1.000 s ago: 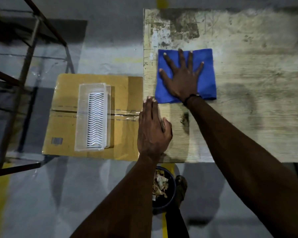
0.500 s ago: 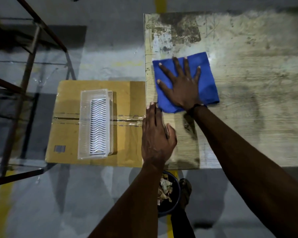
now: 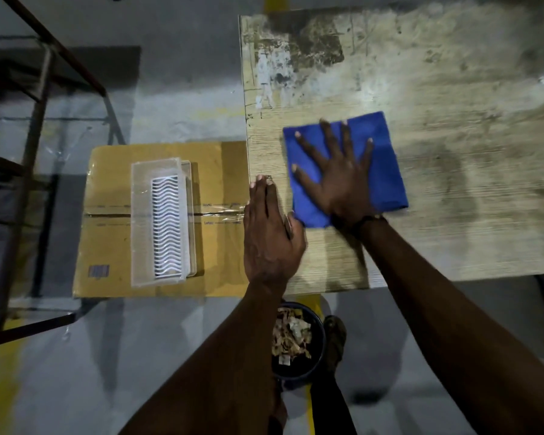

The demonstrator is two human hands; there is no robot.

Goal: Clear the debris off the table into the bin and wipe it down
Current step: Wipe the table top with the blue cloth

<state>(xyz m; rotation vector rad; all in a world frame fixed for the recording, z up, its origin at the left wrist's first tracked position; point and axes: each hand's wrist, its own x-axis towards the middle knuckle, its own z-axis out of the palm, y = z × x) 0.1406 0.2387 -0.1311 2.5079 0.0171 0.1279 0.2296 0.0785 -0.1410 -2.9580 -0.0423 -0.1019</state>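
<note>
At about nine o'clock a taped cardboard box (image 3: 157, 221) lies on the floor with a clear plastic tray (image 3: 162, 221) on top of it, just beside the left edge of the worn wooden desk (image 3: 453, 152). The left hand (image 3: 269, 237) rests flat on the desk's near-left corner, fingers (image 3: 263, 196) straight and together, holding nothing, while below it at six o'clock the dark bin (image 3: 299, 340) stands on the floor holding brownish debris (image 3: 291, 335). At about one o'clock the right hand (image 3: 339, 180) presses palm-down on the blue cloth (image 3: 387, 171), fingers spread wide across it, flat on the desk.
</note>
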